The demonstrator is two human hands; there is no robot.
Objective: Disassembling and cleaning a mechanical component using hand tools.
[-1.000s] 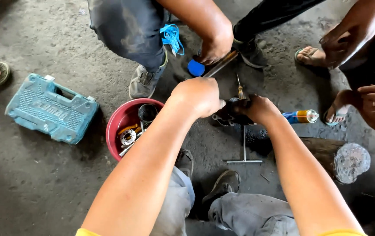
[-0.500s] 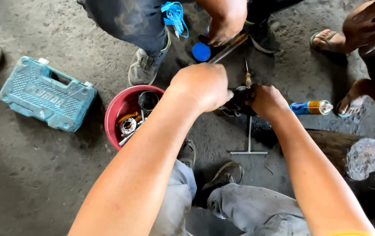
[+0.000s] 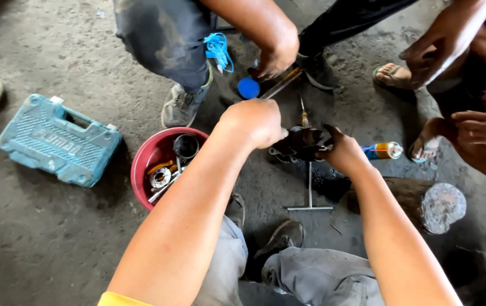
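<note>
Fingers of the left hand [image 3: 254, 122] curled shut over the near end of a dark, greasy metal part [image 3: 302, 141]; fingers of the right hand [image 3: 342, 152] wrapped round its other end, thumb up on top. Both clamped on the part, held just above the concrete floor [image 3: 56, 238], slightly right of frame centre. At 12 o'clock from the part, a co-worker's hand [image 3: 274, 56] gripping a long metal bar [image 3: 281, 84] angled down toward it, a blue cap [image 3: 248, 88] just beside. At 6 o'clock, a T-handle wrench [image 3: 309, 195] lying flat. At 3 o'clock, a spray can [image 3: 383, 151], partly hidden behind the right hand. At 9 o'clock, a red bowl [image 3: 144, 158] of loose metal pieces; further out at 9, a teal tool case [image 3: 56, 141], shut. At 4 o'clock, a log end [image 3: 442, 207]. Best held steady with both grips firm and wrists locked while the bar works, knuckles kept clear of the bar's tip, grease likely to make the part slip.
</note>
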